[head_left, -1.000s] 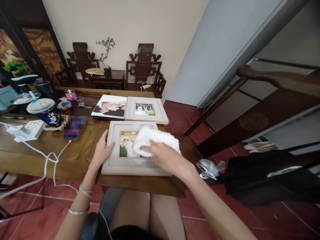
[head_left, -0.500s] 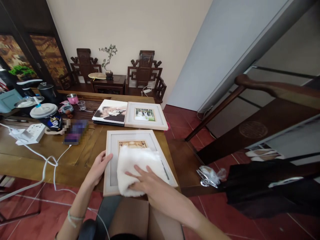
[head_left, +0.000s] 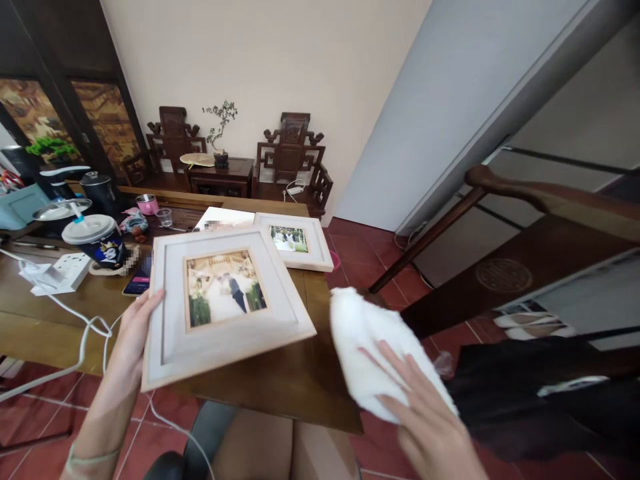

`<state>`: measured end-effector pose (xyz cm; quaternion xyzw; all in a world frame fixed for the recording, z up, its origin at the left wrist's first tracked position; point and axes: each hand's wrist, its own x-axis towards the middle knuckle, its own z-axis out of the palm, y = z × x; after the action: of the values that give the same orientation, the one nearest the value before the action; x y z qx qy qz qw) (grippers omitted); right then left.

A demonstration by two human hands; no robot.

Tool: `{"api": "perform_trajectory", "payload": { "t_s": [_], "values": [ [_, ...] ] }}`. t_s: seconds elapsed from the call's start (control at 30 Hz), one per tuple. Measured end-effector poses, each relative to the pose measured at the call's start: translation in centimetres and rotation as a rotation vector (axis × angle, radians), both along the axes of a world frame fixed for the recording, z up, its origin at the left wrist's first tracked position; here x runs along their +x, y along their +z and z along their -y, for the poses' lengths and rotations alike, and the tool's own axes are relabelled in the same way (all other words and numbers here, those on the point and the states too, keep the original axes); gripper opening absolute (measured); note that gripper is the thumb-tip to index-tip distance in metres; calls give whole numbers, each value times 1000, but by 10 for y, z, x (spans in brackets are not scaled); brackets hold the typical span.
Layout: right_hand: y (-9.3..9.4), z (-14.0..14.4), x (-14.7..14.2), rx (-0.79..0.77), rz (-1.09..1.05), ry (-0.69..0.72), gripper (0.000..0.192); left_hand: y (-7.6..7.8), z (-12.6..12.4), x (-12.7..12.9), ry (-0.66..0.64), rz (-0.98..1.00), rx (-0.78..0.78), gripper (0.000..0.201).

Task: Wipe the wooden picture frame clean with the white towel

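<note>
My left hand (head_left: pixel 136 327) grips the left edge of a pale wooden picture frame (head_left: pixel 280 331), which is lifted and tilted above the table. Inside its white mat is a photo (head_left: pixel 225 290) of a couple, one in a white gown and one in a dark suit. Off to the right, past the table's edge, my right hand (head_left: pixel 420 393) holds a white cloth (head_left: pixel 367 343), its fingers spread over it. The cloth is apart from the frame. Behind the lifted frame lies a second picture frame (head_left: pixel 315 233) with a smaller photo, beside a partly hidden white-and-dark print (head_left: pixel 225 217).
On the left of the wooden table (head_left: pixel 300 393) are a lidded cup (head_left: pixel 103 243), a phone (head_left: pixel 137 280), a power strip (head_left: pixel 67 272) with white cables, and a pink cup (head_left: pixel 147 203). A wooden chair (head_left: pixel 545 267) stands at the right, dark fabric (head_left: pixel 525 400) below it.
My left hand has raised the picture frame off the table and tilted it, moving it left. My right hand has carried the white cloth off the frame to the right.
</note>
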<state>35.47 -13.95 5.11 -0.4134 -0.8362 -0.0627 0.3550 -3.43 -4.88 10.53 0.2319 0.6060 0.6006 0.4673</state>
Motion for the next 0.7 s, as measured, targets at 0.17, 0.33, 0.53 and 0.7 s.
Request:
{"api": "perform_trajectory", "payload": {
  "t_s": [0.17, 0.33, 0.53, 0.7],
  "values": [
    [-24, -1, -26, -459, 70, 200, 41, 31, -30, 16, -53, 182, -57, 24],
    [24, -31, -23, -711, -820, 134, 30, 41, -62, 39, -259, 266, -84, 37],
    [55, -80, -26, -1075, -1608, 65, 42, 22, -98, 80, -449, 222, 99, 38],
    [32, -88, -15, -913, -1795, -264, 25, 4, -118, 112, -564, 291, 61, 29]
  ]
}}
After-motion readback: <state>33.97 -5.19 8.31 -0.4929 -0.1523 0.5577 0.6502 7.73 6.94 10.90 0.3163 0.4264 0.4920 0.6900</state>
